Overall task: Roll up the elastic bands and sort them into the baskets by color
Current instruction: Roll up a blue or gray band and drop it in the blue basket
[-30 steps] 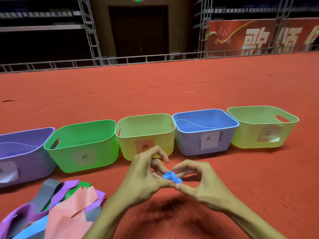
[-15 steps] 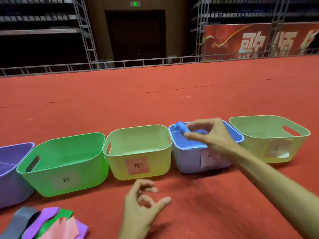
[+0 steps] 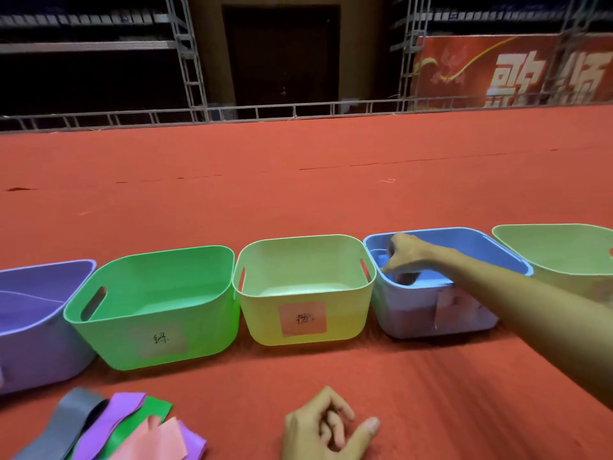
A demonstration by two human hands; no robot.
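Red carpet floor (image 3: 298, 194) with a row of baskets (image 3: 149, 343) on it. Loose bands (image 3: 109, 426) are piled bottom left. My right hand (image 3: 406, 255) is down inside the blue basket (image 3: 408, 317), fingers curled next to a bit of blue band (image 3: 382, 260), can't tell if I'm gripping it. Left hand (image 3: 326, 426) is near me, fingers loosely curled, holding nothing.

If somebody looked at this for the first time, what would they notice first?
Probably the right hand reaching down into the blue basket, in a row with a yellow basket, green basket and purple basket on the red carpet. Then the pile of flat elastic bands at the bottom left, near the left hand.
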